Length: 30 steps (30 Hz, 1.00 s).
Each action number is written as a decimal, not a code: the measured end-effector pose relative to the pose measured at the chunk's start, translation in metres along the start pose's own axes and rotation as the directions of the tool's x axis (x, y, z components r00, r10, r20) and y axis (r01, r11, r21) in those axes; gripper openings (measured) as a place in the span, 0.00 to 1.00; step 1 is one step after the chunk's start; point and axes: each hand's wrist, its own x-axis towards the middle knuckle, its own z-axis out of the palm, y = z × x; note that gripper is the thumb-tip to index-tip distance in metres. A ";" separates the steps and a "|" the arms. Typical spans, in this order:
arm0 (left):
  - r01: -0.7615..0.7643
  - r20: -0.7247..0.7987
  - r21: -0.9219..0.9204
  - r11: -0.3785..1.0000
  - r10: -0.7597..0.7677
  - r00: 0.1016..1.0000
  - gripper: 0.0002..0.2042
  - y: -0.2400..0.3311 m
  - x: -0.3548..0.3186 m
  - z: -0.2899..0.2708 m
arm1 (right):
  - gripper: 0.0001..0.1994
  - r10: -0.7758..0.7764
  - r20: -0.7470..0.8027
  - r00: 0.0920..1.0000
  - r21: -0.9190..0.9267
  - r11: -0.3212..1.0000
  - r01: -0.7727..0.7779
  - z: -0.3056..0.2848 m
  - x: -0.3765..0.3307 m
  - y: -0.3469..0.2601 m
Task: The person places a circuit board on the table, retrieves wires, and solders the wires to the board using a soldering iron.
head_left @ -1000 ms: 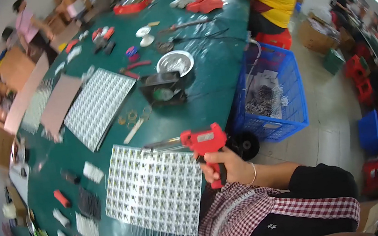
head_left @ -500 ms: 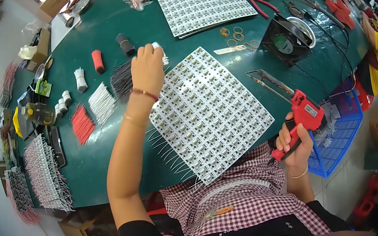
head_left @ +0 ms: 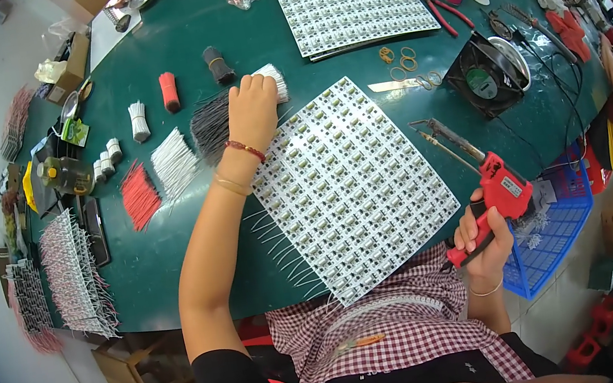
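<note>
My left hand [head_left: 253, 111] is bent down at the wires beyond the board's left corner, its fingers curled together. Their tips, and anything pinched in them, are hidden. Black cut wires [head_left: 210, 130] lie just left of this hand, and white cut wires [head_left: 275, 79] show past its fingers. In my right hand [head_left: 483, 240] is a red soldering gun [head_left: 505, 186], its metal tip pointing up and left, apart from the board. Between my hands, a white circuit board panel [head_left: 354, 188] with rows of small components lies tilted at the table edge. Thin white wires stick out along its lower left side.
Red wires [head_left: 139, 197] and white wires [head_left: 175, 163] lie farther left. A stack of panels [head_left: 356, 6] sits at the back. On the right are a black fan [head_left: 481, 78], red-handled pliers [head_left: 446, 12] and rubber bands [head_left: 407, 59]. A blue basket [head_left: 549, 250] stands below the table edge.
The whole view has shifted slightly, moving the scene to the right. My left hand stays by the wires, with more of the white wires showing beside it. My right hand keeps the soldering gun.
</note>
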 end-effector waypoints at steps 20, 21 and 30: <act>0.359 0.420 -0.814 0.458 0.036 0.907 0.07 0.132 -0.100 -0.145 | 0.21 0.116 0.081 0.990 -0.182 0.978 -0.100 0.040 -0.020 0.014; 0.444 0.517 -0.795 0.413 0.079 0.852 0.08 0.145 -0.105 -0.156 | 0.21 0.142 0.098 0.985 -0.261 0.959 -0.113 0.044 -0.022 0.017; 0.343 0.397 -0.860 0.377 0.074 0.915 0.08 0.183 -0.128 -0.177 | 0.15 0.208 0.160 0.965 -0.556 0.827 -0.086 0.055 -0.041 0.019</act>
